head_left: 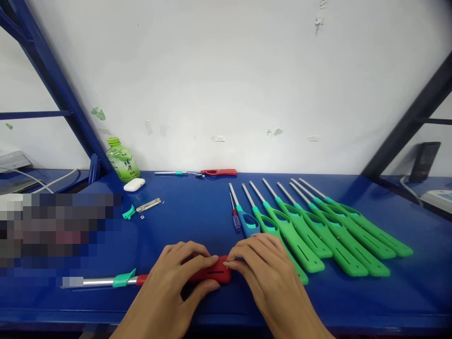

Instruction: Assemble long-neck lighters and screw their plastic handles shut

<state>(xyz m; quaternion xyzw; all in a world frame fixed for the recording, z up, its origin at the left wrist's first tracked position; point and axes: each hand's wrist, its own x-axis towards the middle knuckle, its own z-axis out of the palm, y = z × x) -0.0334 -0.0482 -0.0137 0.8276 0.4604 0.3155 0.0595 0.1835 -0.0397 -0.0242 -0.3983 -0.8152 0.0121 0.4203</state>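
A long-necked red gas lighter (223, 275) lies along the front of the blue table, its metal tube pointing left and a loose-looking teal trigger piece (122, 279) around the tube. My left hand (178, 278) is closed over the red handle, thumb on the near side and fingers on the far side. At the handle's right end, my right hand (263, 268) presses thumb and fingertips together on the edge; any small part between them is hidden. Just beyond it lie several green lighters (307, 254) in a slanted row and one blue-handled lighter (249, 225).
A screwdriver (236, 220) lies beside the blue lighter. Further back are another red lighter (226, 172) with parts exposed, a clear fuel tank (149, 205) with a teal trigger, a white earphone case (134, 184) and a green tea bottle (123, 161). Blue shelf posts flank the table.
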